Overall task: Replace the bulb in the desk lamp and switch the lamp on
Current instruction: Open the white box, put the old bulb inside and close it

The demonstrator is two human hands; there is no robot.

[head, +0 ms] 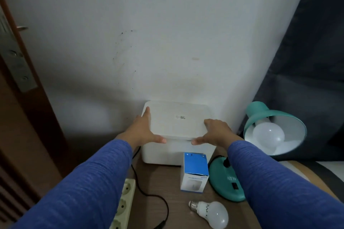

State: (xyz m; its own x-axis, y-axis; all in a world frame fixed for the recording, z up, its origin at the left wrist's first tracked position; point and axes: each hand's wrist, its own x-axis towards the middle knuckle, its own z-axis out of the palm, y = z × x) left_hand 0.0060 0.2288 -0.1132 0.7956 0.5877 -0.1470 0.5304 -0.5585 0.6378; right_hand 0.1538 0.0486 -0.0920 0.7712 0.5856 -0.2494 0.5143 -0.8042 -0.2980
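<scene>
Head view: nearest, a loose bulb (212, 214) lies on the wooden table (160, 182) beside the teal desk lamp (260, 135), whose fitted bulb (268, 135) glows. Farther back, left hand (143, 130) and right hand (216, 132) grip the white box's lid (176, 119).

teal lamp (260, 128), white bulb (214, 214), blue sleeves (83, 182), perhaps brown table (163, 182)

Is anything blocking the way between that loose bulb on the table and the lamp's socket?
Yes. Another white bulb already sits in the teal desk lamp's shade, so the loose white bulb lying on the brown table cannot go in.
</scene>
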